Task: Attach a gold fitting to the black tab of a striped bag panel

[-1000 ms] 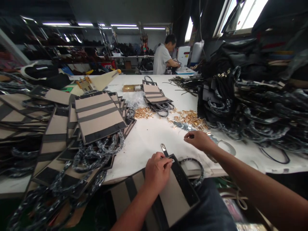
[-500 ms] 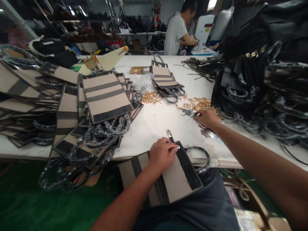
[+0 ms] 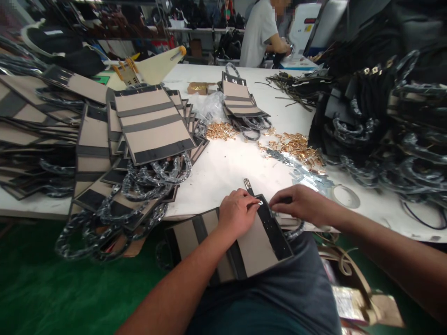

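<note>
Now the left hand (image 3: 237,215) presses a striped bag (image 3: 240,246) against the table (image 3: 226,174) edge, fingers curled, thumb and forefinger pinching a small metal clasp (image 3: 259,202) at the bag's black top band. Just beside it, the right hand (image 3: 300,204) rests on that band, fingertips closed narrow; whether they hold anything, I cannot tell. Gold fittings (image 3: 296,145) lie well beyond.

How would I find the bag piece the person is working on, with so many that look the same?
Start at the white worktable and go to its near edge. There the left hand presses down a tan panel with black stripes. Unlike the stacked panels, it lies alone, across the person's lap.
</note>
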Demonstrator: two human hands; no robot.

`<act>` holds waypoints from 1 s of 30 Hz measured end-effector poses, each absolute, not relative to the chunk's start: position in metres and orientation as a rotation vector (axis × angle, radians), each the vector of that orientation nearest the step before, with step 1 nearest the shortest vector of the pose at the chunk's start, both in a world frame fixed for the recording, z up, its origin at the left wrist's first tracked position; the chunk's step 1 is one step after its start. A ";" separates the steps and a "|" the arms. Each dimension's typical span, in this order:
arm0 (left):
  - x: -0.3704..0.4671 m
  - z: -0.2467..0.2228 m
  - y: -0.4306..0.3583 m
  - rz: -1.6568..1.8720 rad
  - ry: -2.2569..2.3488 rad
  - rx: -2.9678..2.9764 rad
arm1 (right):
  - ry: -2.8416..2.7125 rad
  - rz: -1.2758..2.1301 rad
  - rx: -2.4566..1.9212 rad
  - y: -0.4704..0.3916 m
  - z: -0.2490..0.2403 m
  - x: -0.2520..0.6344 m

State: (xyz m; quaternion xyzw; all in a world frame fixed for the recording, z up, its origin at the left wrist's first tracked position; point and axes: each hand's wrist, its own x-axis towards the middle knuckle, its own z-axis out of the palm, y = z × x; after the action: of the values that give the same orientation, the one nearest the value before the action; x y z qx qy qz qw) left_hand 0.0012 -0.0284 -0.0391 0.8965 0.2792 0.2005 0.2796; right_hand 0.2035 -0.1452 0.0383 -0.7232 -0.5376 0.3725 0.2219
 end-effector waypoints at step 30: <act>-0.001 -0.043 -0.031 0.619 0.717 2.416 | -1.503 0.696 -2.060 -0.174 -0.011 0.151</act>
State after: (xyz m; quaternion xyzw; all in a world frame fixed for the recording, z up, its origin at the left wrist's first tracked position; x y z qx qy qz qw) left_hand -0.0013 -0.0313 -0.0430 0.8965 0.2659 0.2297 0.2699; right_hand 0.1511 -0.1741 -0.0114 -0.7553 -0.5510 0.2552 0.2465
